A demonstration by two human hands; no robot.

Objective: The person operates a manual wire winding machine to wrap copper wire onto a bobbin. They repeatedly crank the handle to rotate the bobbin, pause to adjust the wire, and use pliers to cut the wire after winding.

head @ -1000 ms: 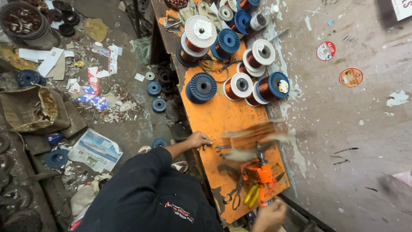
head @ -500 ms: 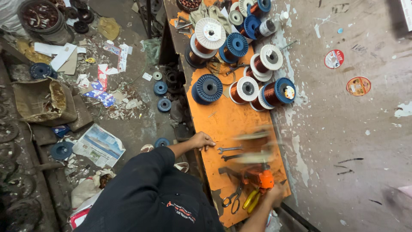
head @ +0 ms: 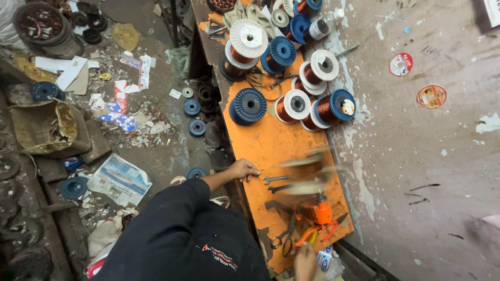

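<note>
Now the left hand point(head: 244, 169) rests on the near edge of the orange surface point(head: 271, 140), fingers curled loosely and grasping nothing, just beside a wrench point(head: 277, 179), much where it lay a moment ago. The right hand point(head: 305, 260) has dropped toward the near end of the surface, below the orange winder point(head: 322, 213); its grip on the winder's crank point(head: 310, 237) looks clenched, though the edge of the view hides part of it. Above the winder a pale form point(head: 307, 174) is smeared with motion, as it was a second ago, so I judge that it is still turning and the winding goes on. Scissors point(head: 284, 238) lie left of the winder. Copper wire spools point(head: 291, 104) stand well beyond it.
</note>
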